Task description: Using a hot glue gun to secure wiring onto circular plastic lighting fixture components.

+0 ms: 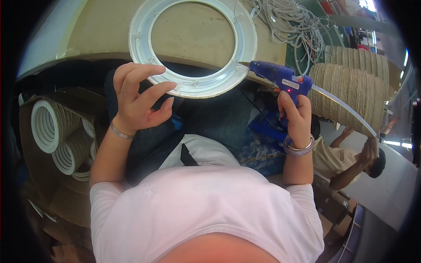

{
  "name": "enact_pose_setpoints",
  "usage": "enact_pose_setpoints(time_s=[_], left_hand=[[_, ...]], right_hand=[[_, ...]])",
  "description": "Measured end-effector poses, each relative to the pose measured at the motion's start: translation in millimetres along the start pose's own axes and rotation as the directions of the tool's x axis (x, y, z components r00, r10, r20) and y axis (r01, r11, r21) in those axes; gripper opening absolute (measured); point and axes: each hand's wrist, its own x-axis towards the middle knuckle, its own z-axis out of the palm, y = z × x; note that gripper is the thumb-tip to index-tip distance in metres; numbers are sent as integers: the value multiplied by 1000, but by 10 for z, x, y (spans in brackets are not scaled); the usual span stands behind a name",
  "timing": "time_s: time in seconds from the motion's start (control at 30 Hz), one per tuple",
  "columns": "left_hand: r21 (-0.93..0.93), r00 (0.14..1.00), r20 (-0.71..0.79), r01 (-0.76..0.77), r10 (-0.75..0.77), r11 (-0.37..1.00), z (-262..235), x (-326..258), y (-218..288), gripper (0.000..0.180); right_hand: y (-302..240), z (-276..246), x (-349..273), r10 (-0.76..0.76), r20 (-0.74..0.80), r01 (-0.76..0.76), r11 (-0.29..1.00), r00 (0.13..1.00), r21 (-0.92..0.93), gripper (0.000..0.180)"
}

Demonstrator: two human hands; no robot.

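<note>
A white ring-shaped frame (193, 90) with a wide round opening lies on the table's near edge, its front part jutting out over my lap. Thin wire ends and small fittings show on its inner channel. My left hand (142, 98) is at the ring's near left side, fingers apart and fingertips over the rim; whether they touch it is hard to tell. In my right hand (296, 114) is a blue hot glue gun (278, 74), its nozzle at the ring's right side. A small red light glows on the gun, and a long translucent glue stick (346, 105) sticks out of its back.
The tan tabletop (101, 33) spreads beyond the ring. A tangle of pale cables (294, 22) lies at the far right, near stacked cord-wrapped rings (346, 92). A cardboard box (66, 193) at my left holds more white rings (45, 127). Another person (351, 162) works at the right.
</note>
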Motion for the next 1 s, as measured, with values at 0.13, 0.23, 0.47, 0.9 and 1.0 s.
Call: enact_pose_setpoints(time_s=[0.13, 0.23, 0.47, 0.9, 1.0], left_hand=[[7, 1000, -6, -7, 7, 1000, 3, 3, -6, 22], [5, 1000, -6, -5, 5, 1000, -5, 2, -15, 22], [49, 999, -26, 38, -36, 998, -58, 34, -80, 21], [-4, 935, -267, 239, -231, 971, 68, 269, -614, 18], [-113, 908, -284, 288, -308, 951, 107, 269, -629, 17]], right_hand=[[-52, -24, 21, -53, 3, 53, 998, 999, -45, 16], [-127, 14, 38, -136, -10, 133, 981, 991, -140, 16], [-208, 26, 189, -99, -34, 100, 995, 994, 19, 18], [-51, 300, 593, -188, -148, 198, 978, 971, 60, 22], [-39, 295, 616, -189, -150, 199, 978, 971, 55, 21]])
